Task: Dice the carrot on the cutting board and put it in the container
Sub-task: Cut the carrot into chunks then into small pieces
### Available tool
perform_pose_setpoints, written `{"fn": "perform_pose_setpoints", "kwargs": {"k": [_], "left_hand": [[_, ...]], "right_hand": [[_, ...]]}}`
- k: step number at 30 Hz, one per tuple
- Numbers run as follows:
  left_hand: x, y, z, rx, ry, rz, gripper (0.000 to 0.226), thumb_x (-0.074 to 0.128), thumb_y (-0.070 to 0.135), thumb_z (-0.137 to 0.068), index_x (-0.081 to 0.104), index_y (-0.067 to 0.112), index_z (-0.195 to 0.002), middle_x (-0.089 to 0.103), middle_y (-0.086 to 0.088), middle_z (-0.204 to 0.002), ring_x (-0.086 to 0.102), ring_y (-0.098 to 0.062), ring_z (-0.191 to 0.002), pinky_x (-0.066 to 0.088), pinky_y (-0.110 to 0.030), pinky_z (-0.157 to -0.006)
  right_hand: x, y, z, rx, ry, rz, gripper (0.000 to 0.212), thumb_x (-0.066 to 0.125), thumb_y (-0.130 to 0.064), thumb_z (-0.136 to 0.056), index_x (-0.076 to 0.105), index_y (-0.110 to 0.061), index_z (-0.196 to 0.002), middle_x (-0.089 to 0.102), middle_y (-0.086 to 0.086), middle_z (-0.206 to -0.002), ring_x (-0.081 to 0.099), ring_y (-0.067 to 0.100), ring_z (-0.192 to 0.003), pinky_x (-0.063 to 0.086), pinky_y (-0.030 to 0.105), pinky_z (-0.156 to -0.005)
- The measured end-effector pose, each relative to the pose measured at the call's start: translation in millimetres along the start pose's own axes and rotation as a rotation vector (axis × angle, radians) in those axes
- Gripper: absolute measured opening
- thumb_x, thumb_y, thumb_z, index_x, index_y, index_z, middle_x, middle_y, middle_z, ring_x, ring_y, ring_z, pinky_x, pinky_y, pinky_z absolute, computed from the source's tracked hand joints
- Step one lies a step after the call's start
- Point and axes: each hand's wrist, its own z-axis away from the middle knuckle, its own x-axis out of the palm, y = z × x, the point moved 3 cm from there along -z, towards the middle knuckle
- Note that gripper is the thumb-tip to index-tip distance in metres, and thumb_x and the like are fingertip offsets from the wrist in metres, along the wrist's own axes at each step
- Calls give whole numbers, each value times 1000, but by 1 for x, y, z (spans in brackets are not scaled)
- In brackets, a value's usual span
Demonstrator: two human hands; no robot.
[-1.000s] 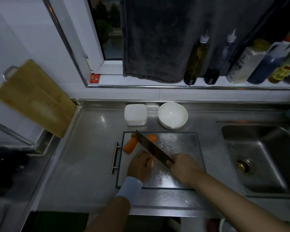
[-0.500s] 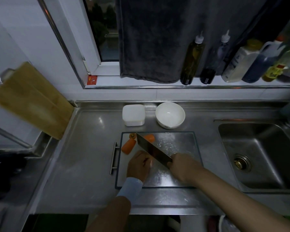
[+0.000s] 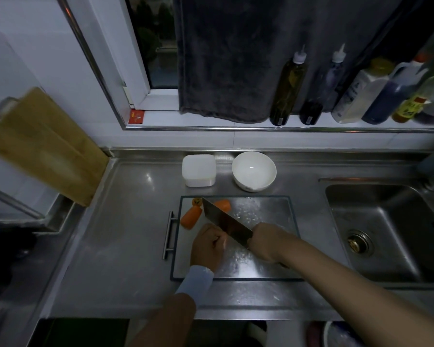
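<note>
Orange carrot (image 3: 225,242) barely shows under gripping left fingers (image 3: 216,237); right fingers (image 3: 260,237) clasp the knife (image 3: 226,222), handle hidden.

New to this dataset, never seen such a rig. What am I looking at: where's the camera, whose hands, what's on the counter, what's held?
There is no machine here. A person works with bare hands, and every picture comes from one wide-angle camera worn on their head, looking down at a steel counter. The right hand grips a knife, whose blade slants across the cutting board. The left hand sits with its fingers curled beside the blade; what it steadies is hidden. Three carrot pieces lie at the board's far left corner. Behind the board stand a white container and a white bowl. A sink is on the right.
</note>
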Motion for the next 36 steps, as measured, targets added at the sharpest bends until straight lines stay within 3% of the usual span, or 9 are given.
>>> {"fn": "perform_pose_setpoints", "kwargs": {"k": [4,19,24,29,36], "left_hand": [[1,-3,0,1,5,5,18,63,6,-81,62,20,-70,57,8,-82,55,1,-78,39,-5,-71],[2,-3,1,34,32,69,20,62,-1,-80,62,15,-68,57,8,-79,55,-2,-77,38,-5,-71],[2,-4,5,68,71,164,21,63,-9,-77,65,11,-70,59,4,-81,57,-1,-79,41,-7,-73],[3,-10,4,44,76,214,24,63,-7,-79,64,16,-71,59,5,-83,59,-5,-81,45,-13,-75],[0,-12,4,37,64,248,24,62,-7,-80,62,15,-72,59,4,-83,58,-3,-81,47,-16,-76]], "right_hand": [[1,-4,0,21,-18,11,34,51,-21,-92,60,-7,-121,66,12,-111,65,23,-92,39,22,-54],[6,-10,-7,41,-64,0,31,52,-18,-91,60,-6,-118,66,12,-108,65,23,-86,46,23,-57],[18,-16,-13,43,-78,15,37,50,-21,-96,55,-4,-128,63,15,-121,64,25,-101,45,25,-70],[19,-17,-18,58,-84,23,36,50,-24,-95,58,-5,-124,65,14,-114,66,24,-91,44,22,-53],[29,-22,-28,63,-89,26,36,47,-23,-97,60,-2,-123,65,16,-117,66,26,-96,54,28,-75]]}}
